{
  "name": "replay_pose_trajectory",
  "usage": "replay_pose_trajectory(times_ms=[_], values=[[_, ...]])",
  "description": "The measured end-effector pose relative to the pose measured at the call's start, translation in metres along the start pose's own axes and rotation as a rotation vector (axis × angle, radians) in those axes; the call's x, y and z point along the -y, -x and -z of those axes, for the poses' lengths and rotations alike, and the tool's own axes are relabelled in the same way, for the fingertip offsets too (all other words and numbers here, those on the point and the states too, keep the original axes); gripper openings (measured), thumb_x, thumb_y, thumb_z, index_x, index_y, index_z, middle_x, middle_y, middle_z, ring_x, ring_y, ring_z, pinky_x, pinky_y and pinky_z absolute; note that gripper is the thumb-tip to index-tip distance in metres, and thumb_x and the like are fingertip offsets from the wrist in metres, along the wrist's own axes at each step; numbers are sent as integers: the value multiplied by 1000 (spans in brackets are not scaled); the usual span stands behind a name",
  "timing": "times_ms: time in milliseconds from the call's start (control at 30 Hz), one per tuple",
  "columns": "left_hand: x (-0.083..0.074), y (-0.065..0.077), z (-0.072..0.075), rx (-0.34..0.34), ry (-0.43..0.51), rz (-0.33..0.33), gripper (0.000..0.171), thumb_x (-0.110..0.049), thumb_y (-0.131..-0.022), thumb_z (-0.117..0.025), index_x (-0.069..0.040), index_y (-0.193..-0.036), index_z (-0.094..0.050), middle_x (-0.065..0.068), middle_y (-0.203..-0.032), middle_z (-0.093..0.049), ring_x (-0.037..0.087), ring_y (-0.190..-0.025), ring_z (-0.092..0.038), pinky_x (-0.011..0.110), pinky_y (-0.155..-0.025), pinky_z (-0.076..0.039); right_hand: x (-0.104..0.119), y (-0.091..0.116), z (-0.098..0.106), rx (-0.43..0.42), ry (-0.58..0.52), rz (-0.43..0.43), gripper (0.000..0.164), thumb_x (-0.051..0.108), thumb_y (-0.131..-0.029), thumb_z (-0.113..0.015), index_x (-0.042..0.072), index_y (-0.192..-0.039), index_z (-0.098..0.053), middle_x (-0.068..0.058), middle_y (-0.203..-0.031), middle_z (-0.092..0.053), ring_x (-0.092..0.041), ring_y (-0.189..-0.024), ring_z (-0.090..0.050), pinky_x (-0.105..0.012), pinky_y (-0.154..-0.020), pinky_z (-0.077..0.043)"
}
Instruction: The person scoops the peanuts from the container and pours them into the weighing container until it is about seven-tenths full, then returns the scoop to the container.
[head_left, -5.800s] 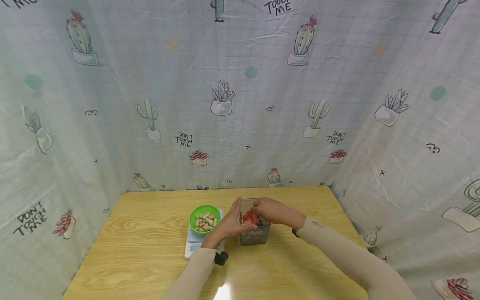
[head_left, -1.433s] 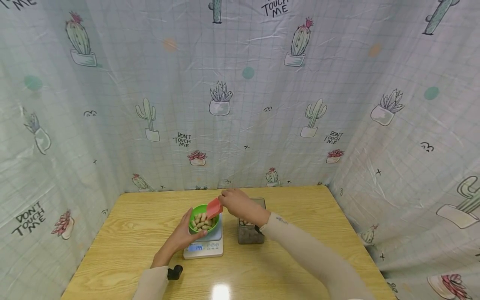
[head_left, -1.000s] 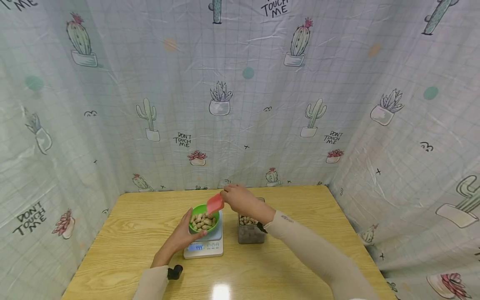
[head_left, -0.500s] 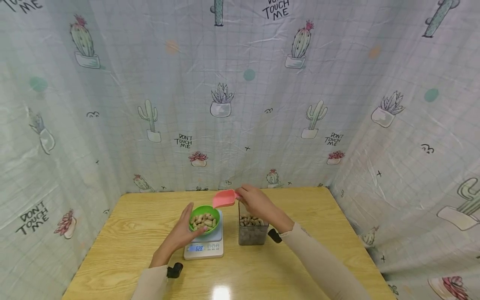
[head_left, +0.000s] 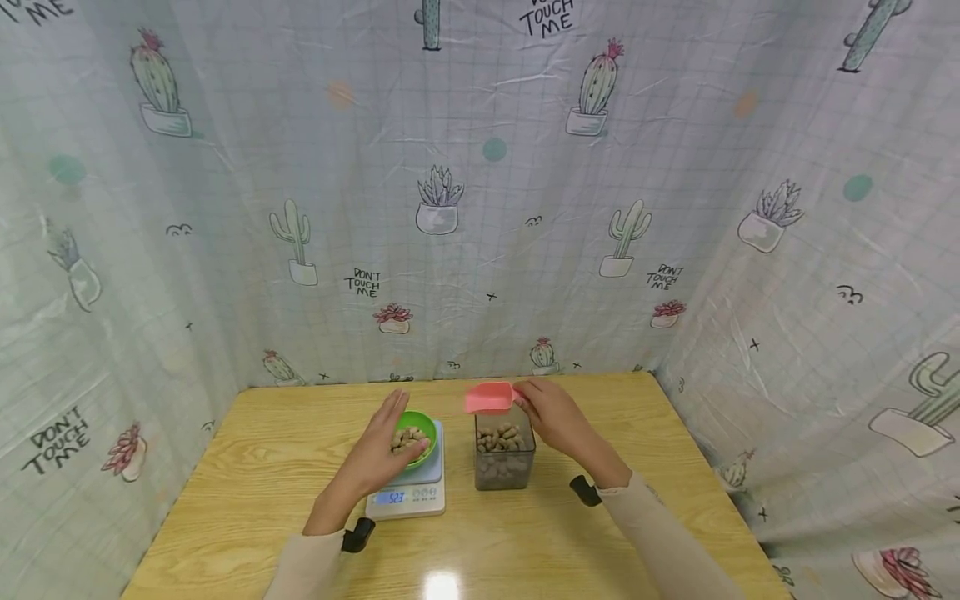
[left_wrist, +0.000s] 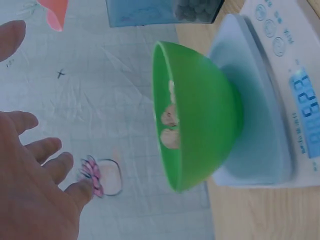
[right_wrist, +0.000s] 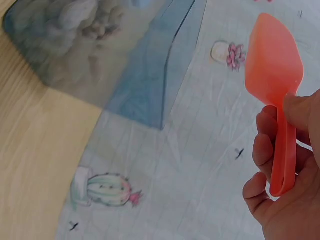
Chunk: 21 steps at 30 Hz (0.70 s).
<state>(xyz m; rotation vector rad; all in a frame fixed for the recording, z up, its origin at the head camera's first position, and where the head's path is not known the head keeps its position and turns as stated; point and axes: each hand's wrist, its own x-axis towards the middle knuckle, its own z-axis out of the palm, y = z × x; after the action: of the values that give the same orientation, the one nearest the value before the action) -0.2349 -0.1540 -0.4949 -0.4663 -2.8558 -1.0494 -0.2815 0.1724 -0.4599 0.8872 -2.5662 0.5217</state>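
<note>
My right hand (head_left: 553, 417) grips the handle of a red-pink plastic scoop (head_left: 491, 398). The scoop is above the back of a clear grey container (head_left: 504, 471) partly filled with peanuts in shells (head_left: 501, 437). In the right wrist view no peanuts show in the scoop's blade (right_wrist: 275, 57). My left hand (head_left: 375, 446) hovers beside and over a green bowl (left_wrist: 207, 115), its fingers loosely extended; the left wrist view shows a gap between hand and bowl. Peanuts (left_wrist: 170, 116) lie in the bowl, which stands on a white kitchen scale (head_left: 422, 502) with a lit display (head_left: 392, 498).
Container and scale stand side by side on a wood-grain table (head_left: 285, 467), a narrow strip of tabletop between them. A cactus-print curtain (head_left: 465, 275) hangs behind the table and along both sides.
The scoop went from the container to the bowl, tipped there, and moved back right over the container. The display went from 444 to about 523. My left hand left the container for the bowl, then let go.
</note>
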Motion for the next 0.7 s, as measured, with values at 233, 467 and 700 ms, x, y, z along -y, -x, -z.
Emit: replay_pose_trajectory(times_ms=[233, 467, 700], values=[[-14, -5, 4, -20, -105, -89, 85, -56, -94, -57, -20, -159, -16, 8, -166, -13, 40, -151, -17, 62, -118, -18, -18, 17, -2, -12, 101, -11, 18, 17, -98, -61, 7, -110, -70, -3, -92, -66, -19, -83, -62, -36, -75, -52], [-25, -7, 5, -18, -168, -125, 84, -58, -95, -54, -17, -159, -19, 8, -166, -15, 35, -151, -19, 60, -118, -21, -22, 23, -8, 76, 223, 40, 16, 20, -96, -64, 12, -108, -70, -1, -92, -63, -19, -82, -59, -35, -69, -47], [-28, -6, 2, 9, -199, -112, 84, -57, -94, -55, -18, -159, -18, 5, -167, -11, 33, -152, -17, 56, -119, -23, -19, 20, -15, 154, 346, 124, 9, 18, -96, -65, 19, -103, -69, 1, -96, -58, -18, -83, -52, -34, -67, -36]])
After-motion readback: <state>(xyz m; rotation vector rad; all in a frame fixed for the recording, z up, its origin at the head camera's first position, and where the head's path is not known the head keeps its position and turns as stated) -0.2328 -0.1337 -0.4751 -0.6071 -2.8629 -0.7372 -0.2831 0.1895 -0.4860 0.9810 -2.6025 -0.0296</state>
